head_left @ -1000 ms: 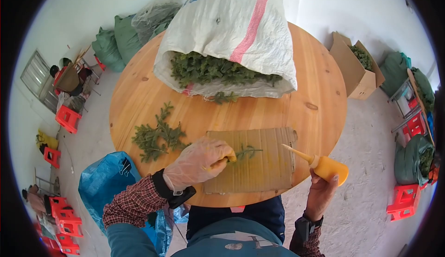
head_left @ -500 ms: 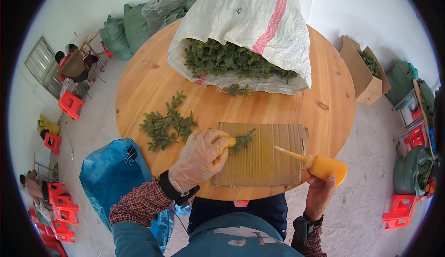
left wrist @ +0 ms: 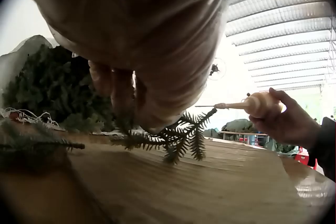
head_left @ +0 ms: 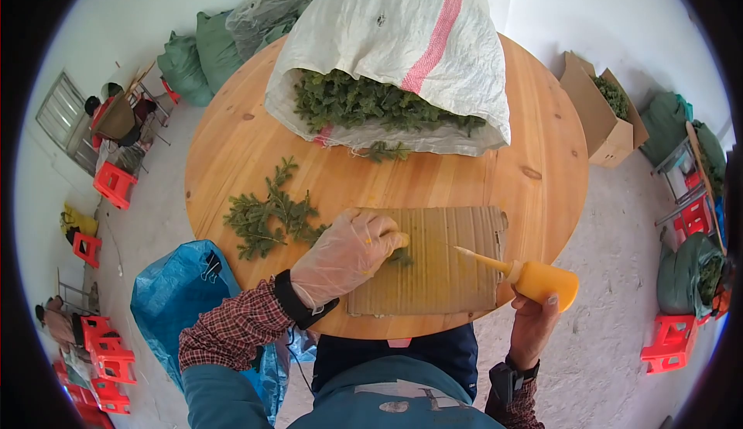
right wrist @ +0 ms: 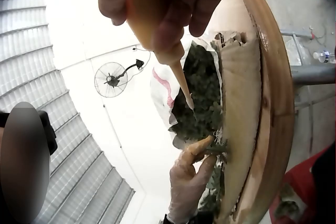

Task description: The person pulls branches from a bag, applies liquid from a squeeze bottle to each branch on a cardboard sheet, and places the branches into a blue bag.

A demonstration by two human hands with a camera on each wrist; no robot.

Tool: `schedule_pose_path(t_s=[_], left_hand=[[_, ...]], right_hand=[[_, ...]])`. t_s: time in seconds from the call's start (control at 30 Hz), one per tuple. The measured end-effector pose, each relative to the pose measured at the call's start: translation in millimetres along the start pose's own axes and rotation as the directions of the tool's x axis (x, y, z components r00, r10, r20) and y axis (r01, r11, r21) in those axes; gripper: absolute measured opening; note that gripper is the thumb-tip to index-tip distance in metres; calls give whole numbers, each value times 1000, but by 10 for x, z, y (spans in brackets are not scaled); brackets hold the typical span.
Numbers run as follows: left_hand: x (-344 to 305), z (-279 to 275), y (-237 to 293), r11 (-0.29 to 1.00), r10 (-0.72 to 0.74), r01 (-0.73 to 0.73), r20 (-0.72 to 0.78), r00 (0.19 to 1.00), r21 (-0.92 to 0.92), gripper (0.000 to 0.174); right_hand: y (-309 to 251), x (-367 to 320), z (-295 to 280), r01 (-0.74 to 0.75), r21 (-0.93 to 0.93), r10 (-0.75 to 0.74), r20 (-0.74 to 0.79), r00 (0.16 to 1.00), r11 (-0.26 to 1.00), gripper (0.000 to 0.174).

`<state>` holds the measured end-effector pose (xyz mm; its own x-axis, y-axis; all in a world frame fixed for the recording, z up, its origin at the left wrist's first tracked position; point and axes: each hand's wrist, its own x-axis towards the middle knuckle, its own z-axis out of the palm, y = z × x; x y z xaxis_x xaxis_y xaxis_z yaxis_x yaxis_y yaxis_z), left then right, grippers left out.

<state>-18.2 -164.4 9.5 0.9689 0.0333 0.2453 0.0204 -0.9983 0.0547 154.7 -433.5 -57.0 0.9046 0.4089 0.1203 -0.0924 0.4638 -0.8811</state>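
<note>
My gloved left hand [head_left: 347, 252] pinches a small green sprig [head_left: 401, 257] over the cardboard sheet [head_left: 453, 290]. In the left wrist view the sprig [left wrist: 181, 137] hangs below the fingers, its cut stem pointing toward the bottle's tip. My bare right hand [head_left: 535, 327] grips a yellow squeeze bottle [head_left: 548, 285] with a long nozzle, held beyond the cardboard's right edge and pointing left. The right wrist view has the bottle's nozzle [right wrist: 181, 82] above the gloved hand [right wrist: 186, 182], apart from it. Larger sprigs [head_left: 271, 216] lie left of the cardboard.
A white woven sack [head_left: 387, 34] full of greenery lies at the back of the round wooden table [head_left: 542, 197]. A blue bag [head_left: 182, 290] stands by its left edge. Around the room are red stools [head_left: 114, 184], green sacks [head_left: 183, 65] and a cardboard box [head_left: 600, 131].
The pinched sprig has turned and is now mostly behind the left fingers, after being in fuller view. The bottle's nozzle has moved left and lower over the cardboard since the earliest frame.
</note>
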Motion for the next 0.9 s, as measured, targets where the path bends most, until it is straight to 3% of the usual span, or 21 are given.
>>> schedule_pose_path(t_s=[0.17, 0.3, 0.4, 0.67, 0.9], left_hand=[[-91, 1, 93, 1000, -14, 13, -69, 997, -14, 37], [-172, -139, 197, 994, -110, 109, -83, 990, -9, 37], [-258, -71, 243, 999, -41, 41, -27, 999, 22, 39], [-310, 9, 390, 993, -36, 26, 90, 995, 114, 38], [-302, 5, 418, 996, -70, 63, 140, 988, 55, 40]], right_hand=[[16, -7, -56, -13, -11, 13, 1, 1000, 1000, 50], [30, -5, -65, -21, -18, 21, 5, 1000, 1000, 51], [29, -12, -30, -14, -32, 15, 24, 1000, 999, 53], [-44, -152, 40, 39, -177, -14, 142, 990, 983, 68], [-63, -266, 232, 128, -291, -41, 288, 957, 948, 86]])
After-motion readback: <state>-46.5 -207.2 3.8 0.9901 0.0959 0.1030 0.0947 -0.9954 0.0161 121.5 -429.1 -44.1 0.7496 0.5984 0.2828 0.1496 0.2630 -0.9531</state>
